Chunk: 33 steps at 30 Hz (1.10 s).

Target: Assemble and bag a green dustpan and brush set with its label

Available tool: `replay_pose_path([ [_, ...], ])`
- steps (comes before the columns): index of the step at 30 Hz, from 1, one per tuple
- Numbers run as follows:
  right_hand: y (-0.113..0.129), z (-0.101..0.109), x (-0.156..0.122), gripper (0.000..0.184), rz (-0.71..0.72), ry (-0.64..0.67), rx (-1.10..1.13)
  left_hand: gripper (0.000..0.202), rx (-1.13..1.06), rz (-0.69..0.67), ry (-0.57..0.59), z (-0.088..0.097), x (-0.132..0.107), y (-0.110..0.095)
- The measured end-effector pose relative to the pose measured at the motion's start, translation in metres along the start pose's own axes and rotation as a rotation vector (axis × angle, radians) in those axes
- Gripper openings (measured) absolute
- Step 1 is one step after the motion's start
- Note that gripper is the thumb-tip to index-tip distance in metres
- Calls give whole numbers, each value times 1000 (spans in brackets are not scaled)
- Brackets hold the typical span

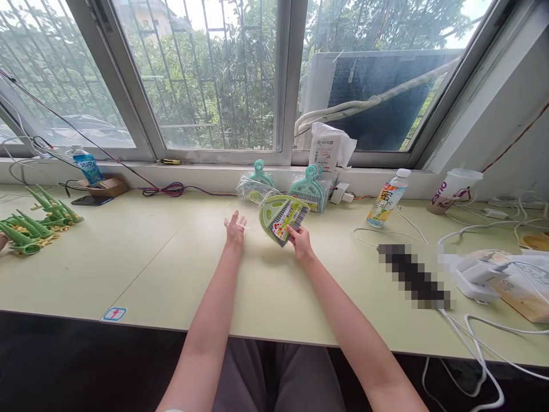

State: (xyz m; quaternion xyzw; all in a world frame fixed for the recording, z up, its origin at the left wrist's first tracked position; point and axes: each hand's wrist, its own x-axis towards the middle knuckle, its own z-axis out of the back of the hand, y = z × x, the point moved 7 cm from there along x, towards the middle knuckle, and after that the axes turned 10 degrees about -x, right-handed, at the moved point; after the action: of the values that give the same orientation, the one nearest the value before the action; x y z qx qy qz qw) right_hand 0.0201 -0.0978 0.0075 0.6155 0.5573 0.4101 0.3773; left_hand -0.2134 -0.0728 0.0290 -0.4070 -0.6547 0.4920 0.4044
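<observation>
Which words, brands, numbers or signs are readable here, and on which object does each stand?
Cup: slanted purple letters, perhaps "nusz"; uncertain.
Table sticker: a red sign in a blue frame; no word readable.
White-capped bottle: large characters, too blurred.
Blue bottle: white lettering, too blurred.
Label on the green dustpan in the right hand: too small.
White package by the window: print too small.
Bag at far right: letters unclear.

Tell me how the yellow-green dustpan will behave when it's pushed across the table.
The yellow-green dustpan looks like thin moulded plastic, so it's probably stiff and light for its size. Its broad, flattish shape suggests it would slide rather than roll. The printed label looks smooth, so it may be slightly slippery there.
</observation>
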Motion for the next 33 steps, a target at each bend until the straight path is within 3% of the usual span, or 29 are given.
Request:
replay_pose_path([
  [4,0,1,1,26,0,6,-17,55,-467,110,250,-22,-7,2],
  [9,-3,3,5,28,24,2,-30,57,-394,211,363,-45,-20,7],
  [13,-5,9,6,27,23,-88,-54,47,-322,258,494,-64,-34,13],
  [16,-5,9,5,26,27,-110,-73,40,-367,301,503,-76,-43,19],
  [21,-6,6,6,27,8,-70,-86,36,-468,323,401,-83,-50,28],
  [23,-8,8,8,26,-8,-85,-71,40,-451,372,450,-90,-57,33],
  [28,-1,18,12,31,41,-119,39,48,-382,389,699,-108,-75,27],
  [33,9,9,10,39,73,8,-4,48,-396,359,665,-103,-68,19],
])
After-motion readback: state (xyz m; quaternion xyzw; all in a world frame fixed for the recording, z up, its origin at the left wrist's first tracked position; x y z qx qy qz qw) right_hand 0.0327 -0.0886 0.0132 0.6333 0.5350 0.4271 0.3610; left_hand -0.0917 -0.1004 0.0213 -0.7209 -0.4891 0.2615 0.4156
